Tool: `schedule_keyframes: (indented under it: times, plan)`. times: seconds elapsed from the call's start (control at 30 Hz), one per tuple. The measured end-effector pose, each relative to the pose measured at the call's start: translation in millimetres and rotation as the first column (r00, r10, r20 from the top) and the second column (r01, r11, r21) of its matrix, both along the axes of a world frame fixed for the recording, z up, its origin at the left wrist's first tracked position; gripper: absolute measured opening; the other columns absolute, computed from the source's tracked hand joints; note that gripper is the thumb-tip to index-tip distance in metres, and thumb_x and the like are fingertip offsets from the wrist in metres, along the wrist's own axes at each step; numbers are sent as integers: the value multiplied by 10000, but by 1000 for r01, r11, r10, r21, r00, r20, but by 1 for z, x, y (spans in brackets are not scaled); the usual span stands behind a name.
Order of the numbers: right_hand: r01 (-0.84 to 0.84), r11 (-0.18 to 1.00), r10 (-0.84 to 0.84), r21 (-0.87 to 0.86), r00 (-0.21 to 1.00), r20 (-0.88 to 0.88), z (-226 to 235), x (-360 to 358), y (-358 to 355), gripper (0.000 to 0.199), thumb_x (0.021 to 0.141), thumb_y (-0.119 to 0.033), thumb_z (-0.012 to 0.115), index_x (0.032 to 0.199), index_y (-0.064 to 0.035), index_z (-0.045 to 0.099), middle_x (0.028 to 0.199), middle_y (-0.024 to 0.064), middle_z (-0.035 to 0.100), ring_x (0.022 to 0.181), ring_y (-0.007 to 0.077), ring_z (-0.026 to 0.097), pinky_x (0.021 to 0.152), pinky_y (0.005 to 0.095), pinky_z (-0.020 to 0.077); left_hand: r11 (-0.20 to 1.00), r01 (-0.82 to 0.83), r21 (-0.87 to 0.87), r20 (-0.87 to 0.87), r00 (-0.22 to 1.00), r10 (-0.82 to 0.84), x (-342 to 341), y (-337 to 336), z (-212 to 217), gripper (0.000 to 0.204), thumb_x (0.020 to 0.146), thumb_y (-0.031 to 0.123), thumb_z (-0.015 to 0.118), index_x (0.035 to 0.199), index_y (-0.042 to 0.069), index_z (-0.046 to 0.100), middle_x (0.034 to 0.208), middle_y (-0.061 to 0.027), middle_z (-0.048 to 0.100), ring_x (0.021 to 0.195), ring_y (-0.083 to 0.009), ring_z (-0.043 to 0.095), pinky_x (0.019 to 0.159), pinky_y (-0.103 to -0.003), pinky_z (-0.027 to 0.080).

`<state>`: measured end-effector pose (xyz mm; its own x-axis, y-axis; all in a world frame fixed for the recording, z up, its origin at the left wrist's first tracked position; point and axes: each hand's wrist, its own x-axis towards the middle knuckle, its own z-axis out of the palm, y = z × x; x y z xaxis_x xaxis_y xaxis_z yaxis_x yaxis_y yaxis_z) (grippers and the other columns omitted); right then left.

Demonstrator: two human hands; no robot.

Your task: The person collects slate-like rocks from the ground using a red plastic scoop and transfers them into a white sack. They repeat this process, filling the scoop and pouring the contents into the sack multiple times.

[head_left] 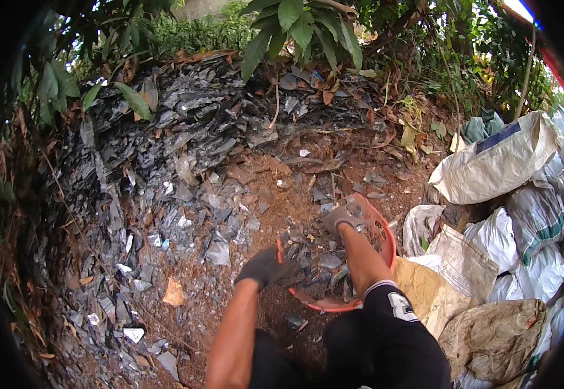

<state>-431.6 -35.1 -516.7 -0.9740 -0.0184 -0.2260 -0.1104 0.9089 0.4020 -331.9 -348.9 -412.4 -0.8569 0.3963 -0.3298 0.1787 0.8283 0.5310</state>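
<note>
An orange basin (386, 236) with a broken-looking rim rests on the ground before me. Dark shards (329, 260) and soil lie inside it. My left hand (264, 266), in a dark glove, is closed at the basin's left side, where a short orange strip of what looks like its rim shows between the fingers. Across the basin, my right hand (339, 219), in a greyish glove, reaches to the far side with its fingers curled. Whatever it may hold is hidden.
A bank of broken, dark, glassy flakes (198, 110) rises ahead and to the left. Loose shards (218, 253) cover the reddish soil. White sacks (496, 159) and brown, dirty sacks (493, 337) are heaped on the right. Leafy branches (301, 29) hang overhead at the far side.
</note>
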Motion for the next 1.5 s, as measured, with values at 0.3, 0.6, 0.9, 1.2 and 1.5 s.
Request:
schedule_keyframes:
  times: [0.3, 0.6, 0.9, 1.2, 1.5]
  plan:
    - [-69, 979, 33, -190, 982, -184, 97, 54, 9, 134, 750, -174, 715, 800, -61, 769, 919, 147, 762, 848, 294, 741, 724, 426, 563, 972, -181, 148, 532, 843, 76, -15, -1, -98, 1001, 709, 532, 837, 1508, 107, 410, 1361, -269, 568, 1205, -363, 600, 996, -477, 484]
    - [-206, 973, 219, -104, 968, 124, 31, 26, -43, 220, 764, -270, 735, 905, -111, 791, 961, 135, 763, 918, 300, 744, 790, 424, 575, 957, -247, 149, 504, 852, 142, -33, 19, -139, 509, 761, 414, 818, 1043, 2, 718, 896, -134, 714, 760, -238, 686, 657, -387, 544]
    - [102, 672, -120, -733, 992, 28, 97, 144, -50, 219, 815, -192, 624, 890, -1, 700, 853, 243, 703, 822, 390, 700, 767, 448, 540, 954, 139, 267, 62, 985, -161, -10, 51, -76, 444, 832, 407, 770, 1035, 20, 690, 949, -128, 705, 843, -194, 686, 766, -363, 550]
    - [220, 344, -426, -913, 903, 57, 87, 94, -18, 280, 852, -253, 644, 927, 16, 667, 834, 218, 705, 808, 330, 701, 715, 450, 512, 769, 365, 525, 243, 801, -547, 10, 72, -89, 577, 856, 396, 766, 1291, 60, 592, 1200, -143, 665, 1104, -223, 631, 968, -354, 486]
    - [73, 567, -63, -820, 997, 45, 89, 135, -64, 292, 865, -245, 623, 859, 42, 673, 788, 258, 687, 798, 424, 698, 719, 506, 503, 828, -238, 507, -2, 961, 277, -26, 43, -77, 824, 759, 375, 802, 1423, 14, 474, 1312, -221, 598, 1241, -313, 580, 1052, -405, 452]
